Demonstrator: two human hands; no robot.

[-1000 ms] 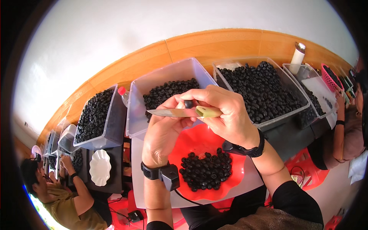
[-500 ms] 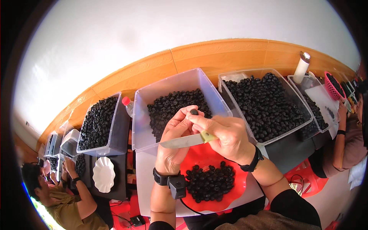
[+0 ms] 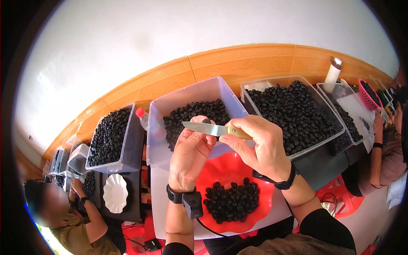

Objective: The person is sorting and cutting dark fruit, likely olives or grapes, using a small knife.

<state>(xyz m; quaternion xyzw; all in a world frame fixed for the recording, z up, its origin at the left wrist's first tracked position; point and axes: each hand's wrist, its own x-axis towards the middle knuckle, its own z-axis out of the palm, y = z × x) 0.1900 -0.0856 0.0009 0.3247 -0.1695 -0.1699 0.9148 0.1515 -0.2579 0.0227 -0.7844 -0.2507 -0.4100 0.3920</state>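
My left hand (image 3: 185,157) pinches a small black round fruit (image 3: 206,121) between thumb and fingers. Wrapped around the pale yellow handle of a small knife (image 3: 204,128) is my right hand (image 3: 270,146); the blade points left and lies across in front of the fruit, hiding part of it. I cannot tell whether the edge touches the fruit. Below both hands stands a red wavy-rimmed bowl (image 3: 229,163) with many similar black fruits (image 3: 231,202) in it. Behind the hands, a clear plastic bin (image 3: 158,142) is partly filled with more of them.
Further full bins stand right (image 3: 293,119) and left (image 3: 110,136). A red-capped bottle (image 3: 142,119) sits between bins, and a white scalloped dish (image 3: 115,193) lies on the left. One person (image 3: 76,221) works at left, another (image 3: 378,165) at right. A white flask (image 3: 333,72) stands far right.
My right hand has turned and lifted the knife, so the blade now lies higher, across the fruit at my left fingertips. The right fingers have moved off the fruit.
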